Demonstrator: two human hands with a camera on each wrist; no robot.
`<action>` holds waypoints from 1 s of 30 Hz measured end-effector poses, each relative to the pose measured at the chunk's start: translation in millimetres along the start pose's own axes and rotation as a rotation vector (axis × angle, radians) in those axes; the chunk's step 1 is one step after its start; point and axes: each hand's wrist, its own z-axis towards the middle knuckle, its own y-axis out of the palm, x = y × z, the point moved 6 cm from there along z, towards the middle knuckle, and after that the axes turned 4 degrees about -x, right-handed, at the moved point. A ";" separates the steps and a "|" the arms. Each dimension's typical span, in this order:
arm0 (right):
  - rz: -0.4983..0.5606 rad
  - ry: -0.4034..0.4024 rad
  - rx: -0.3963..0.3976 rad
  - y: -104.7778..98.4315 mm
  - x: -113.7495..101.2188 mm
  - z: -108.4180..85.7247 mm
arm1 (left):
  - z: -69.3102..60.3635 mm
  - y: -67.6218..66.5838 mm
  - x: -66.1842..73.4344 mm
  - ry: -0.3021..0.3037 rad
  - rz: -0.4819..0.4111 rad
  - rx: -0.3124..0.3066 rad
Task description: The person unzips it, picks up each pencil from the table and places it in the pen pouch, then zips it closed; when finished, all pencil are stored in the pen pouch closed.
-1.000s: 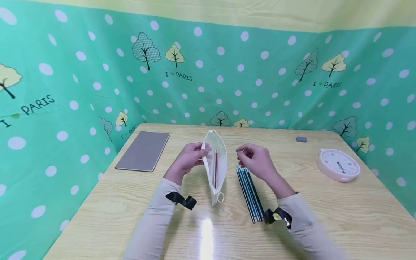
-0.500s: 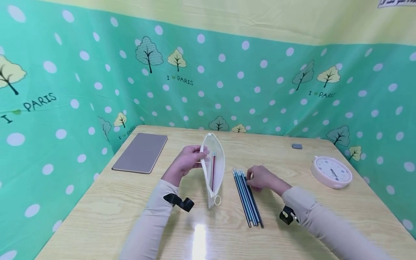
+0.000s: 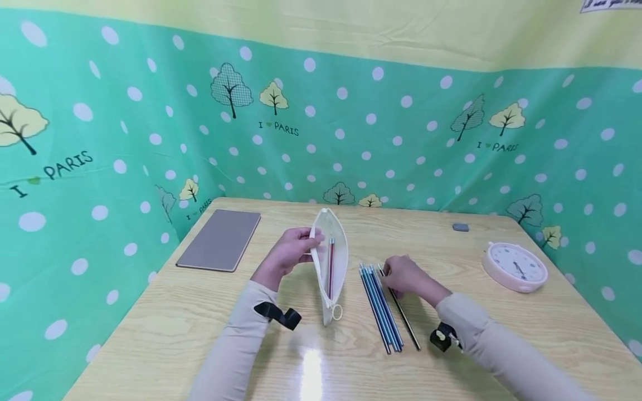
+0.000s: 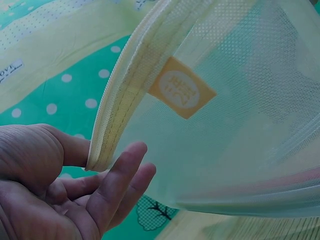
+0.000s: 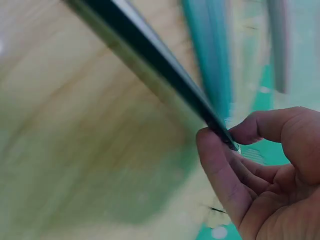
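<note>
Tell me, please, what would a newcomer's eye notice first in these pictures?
Probably the bright green polka-dotted curtain behind the table. Then, mid-table, the open white pouch in the left hand, a reddish pencil showing inside. To its right, the right hand pinches one dark pencil beside other pencils.

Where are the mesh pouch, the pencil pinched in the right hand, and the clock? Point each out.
Mesh pouch [image 4: 232, 125]: left wrist view, on its mesh side wall.
Pinched pencil [image 5: 156, 60]: right wrist view, mid-shaft.
Clock [image 3: 516, 264]: head view, on its dial.
</note>
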 end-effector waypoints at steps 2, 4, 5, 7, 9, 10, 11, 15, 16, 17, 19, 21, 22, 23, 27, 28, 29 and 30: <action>0.079 -0.030 0.026 -13.1 -6.6 -2.2 | -0.5 -0.5 0.0 -0.001 0.002 0.003; 0.179 -0.070 0.084 -32.0 -16.5 -6.2 | -0.6 -1.2 1.2 0.001 0.005 0.008; 0.236 -0.086 0.118 -42.3 -22.1 -9.7 | -0.4 -1.6 1.9 0.001 0.007 0.010; 0.367 -0.127 0.189 -61.4 -33.9 -19.0 | -0.4 -2.2 3.8 0.004 0.011 0.011; 0.521 -0.182 0.272 -76.3 -46.2 -31.0 | -0.4 -2.5 5.5 0.002 0.016 0.011; 0.606 -0.208 0.307 -81.4 -51.9 -36.4 | -0.4 -2.7 6.2 0.002 0.018 0.012; 0.684 -0.234 0.336 -85.3 -57.4 -41.0 | -0.3 -2.7 6.8 0.003 0.020 0.011; 0.953 -0.337 0.421 -87.8 -80.7 -48.6 | 0.0 -2.7 8.5 0.013 0.016 0.009; 0.997 -0.353 0.431 -85.6 -86.5 -48.7 | -0.2 -2.6 8.7 0.016 0.014 0.009; 1.033 -0.365 0.441 -82.9 -92.2 -48.7 | -0.2 -2.2 8.7 0.017 0.011 0.006; 1.075 -0.380 0.466 -76.8 -102.3 -48.0 | -0.4 -0.9 8.7 0.017 0.010 -0.002; 1.069 -0.394 0.502 -71.6 -110.3 -48.1 | -0.2 0.9 9.1 0.017 0.008 -0.011; 1.055 -0.402 0.526 -69.9 -113.1 -48.3 | 0.0 1.8 9.3 0.018 0.009 -0.013; 1.041 -0.413 0.549 -68.4 -115.3 -48.3 | 0.2 2.3 9.5 0.019 0.007 -0.013; 0.991 -0.424 0.612 -62.9 -116.1 -47.8 | 0.8 2.1 6.6 0.012 0.010 0.004; 0.987 -0.420 0.617 -61.2 -114.9 -47.3 | 0.9 1.9 5.0 0.005 0.010 0.006; 0.980 -0.415 0.617 -59.5 -113.7 -46.5 | 1.0 1.9 3.4 0.000 0.008 0.005; 0.976 -0.408 0.612 -57.7 -113.0 -45.8 | 0.8 1.7 2.1 -0.004 0.008 0.003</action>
